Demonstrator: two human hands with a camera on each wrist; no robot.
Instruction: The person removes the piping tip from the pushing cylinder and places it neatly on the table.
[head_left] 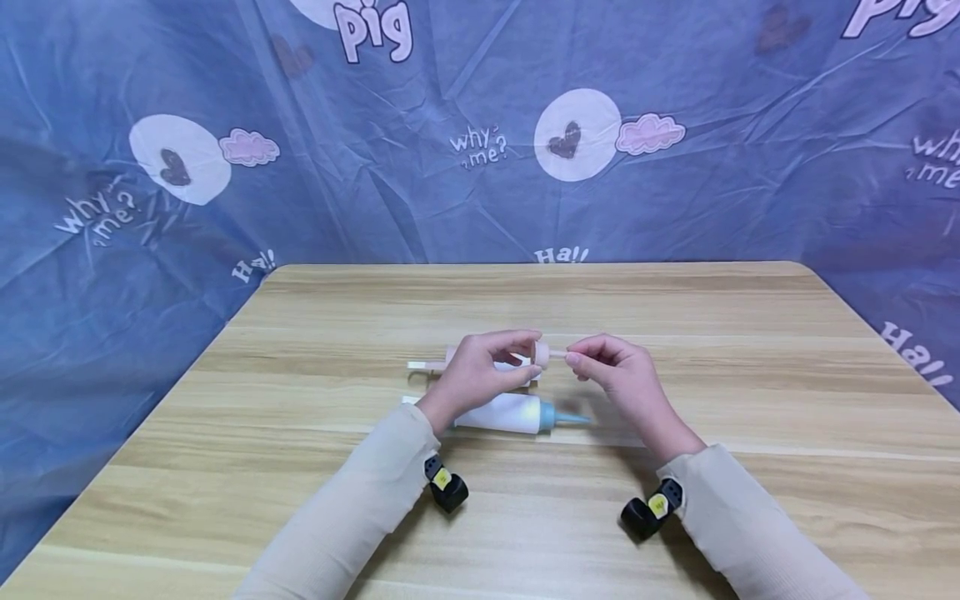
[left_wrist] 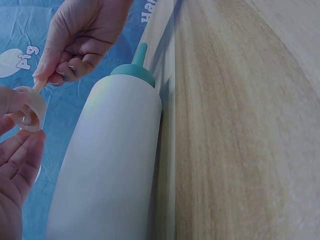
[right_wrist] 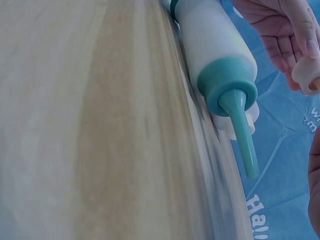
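Note:
Above the table, my left hand holds a pale, hollow nozzle cap between thumb and fingertips. From the right, my right hand pinches the thin spout of that same cap. Below the hands lies a white tube with a teal nozzle pointing right. Behind the left hand a second, pale tube lies on the table, partly hidden by that hand. A thin white rod sticks out from its left end.
The wooden table reaches back to a blue printed cloth that hangs behind it. Black wrist cameras sit on both sleeves, close above the tabletop.

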